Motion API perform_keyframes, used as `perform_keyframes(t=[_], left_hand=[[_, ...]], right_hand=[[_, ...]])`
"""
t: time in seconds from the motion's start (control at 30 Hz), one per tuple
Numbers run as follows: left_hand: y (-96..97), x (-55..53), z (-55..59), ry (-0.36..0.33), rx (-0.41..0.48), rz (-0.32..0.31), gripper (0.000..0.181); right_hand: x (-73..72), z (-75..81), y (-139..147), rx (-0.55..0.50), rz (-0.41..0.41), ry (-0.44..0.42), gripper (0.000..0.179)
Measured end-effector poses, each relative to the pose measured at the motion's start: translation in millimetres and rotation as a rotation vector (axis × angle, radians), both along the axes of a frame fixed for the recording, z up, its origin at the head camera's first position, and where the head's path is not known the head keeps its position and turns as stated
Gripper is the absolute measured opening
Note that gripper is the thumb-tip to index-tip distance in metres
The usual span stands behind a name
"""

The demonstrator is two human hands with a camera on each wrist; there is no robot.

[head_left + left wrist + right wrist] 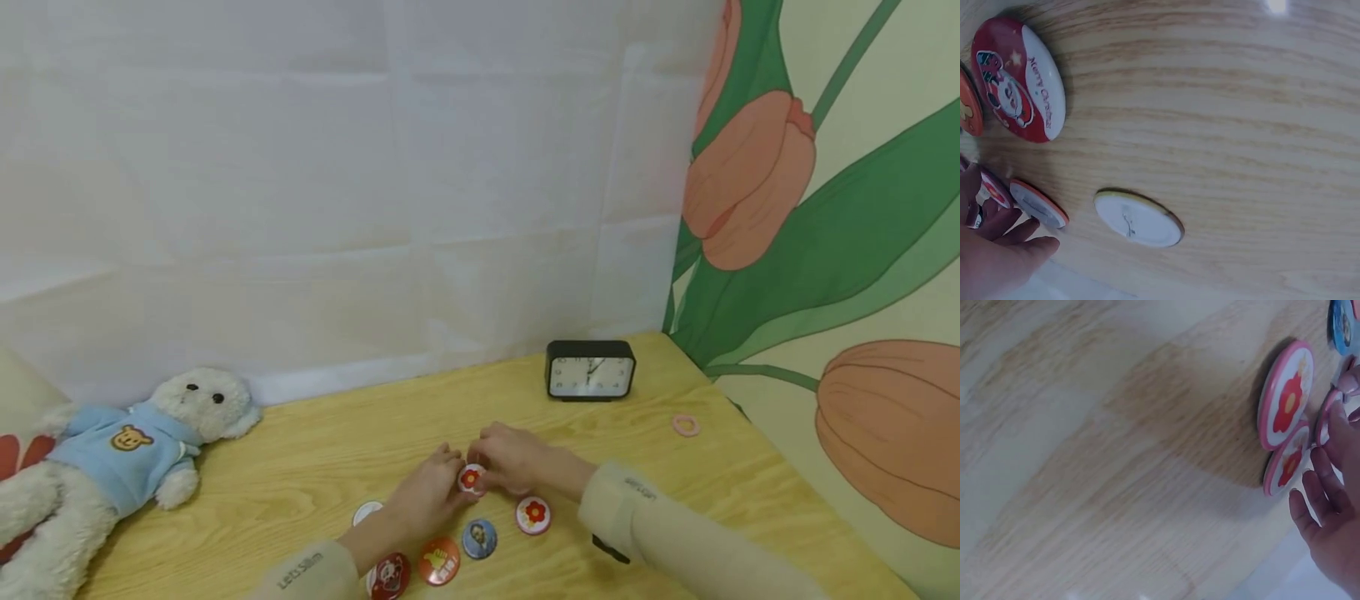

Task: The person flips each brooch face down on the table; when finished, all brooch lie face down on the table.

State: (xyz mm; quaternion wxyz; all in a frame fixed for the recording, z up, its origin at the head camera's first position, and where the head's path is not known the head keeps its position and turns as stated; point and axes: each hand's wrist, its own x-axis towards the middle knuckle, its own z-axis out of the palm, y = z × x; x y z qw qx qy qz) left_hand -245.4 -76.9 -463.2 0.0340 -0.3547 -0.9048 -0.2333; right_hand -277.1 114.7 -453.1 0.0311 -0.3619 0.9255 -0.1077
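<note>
Flower badge is at the lower centre of the head frame, between the hands. Right hand pinches it with thumb and fingertips; left hand is at its left edge, though whether it grips cannot be told. Below them, at the bottom of the frame, are a blue badge, an orange badge and a red badge. Clock stands right of centre; toy lies at lower left.

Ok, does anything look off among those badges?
One badge lies face down, white back and pin showing, whereas the Santa badge and blue badge lie face up. I see no damage.
</note>
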Motion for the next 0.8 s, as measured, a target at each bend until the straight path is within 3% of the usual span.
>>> perform_keyframes(t=[0.2, 0.43, 0.6, 0.8], left_hand=[[0.6, 2.0, -2.3, 0.054, -0.033, 0.032, 0.036], [5.3, -1.0, -7.8, 0.199, -0.056, -0.013, 0.034], [1.7, 0.3, -10.3, 0.164, -0.058, 0.008, 0.037], [-2.4, 0.3, -7.5, 0.111, -0.091, -0.012, 0.038]], right_hand=[[0.2, -0.4, 4, -0.025, 0.026, -0.033, 0.042], [0.0, 0.8, 8, -0.018, 0.040, -0.026, 0.045], [0.4, 1.9, 1, 0.016, 0.081, 0.045, 0.041], [2.8, -0.9, -3, 0.149, 0.112, 0.174, 0.045]])
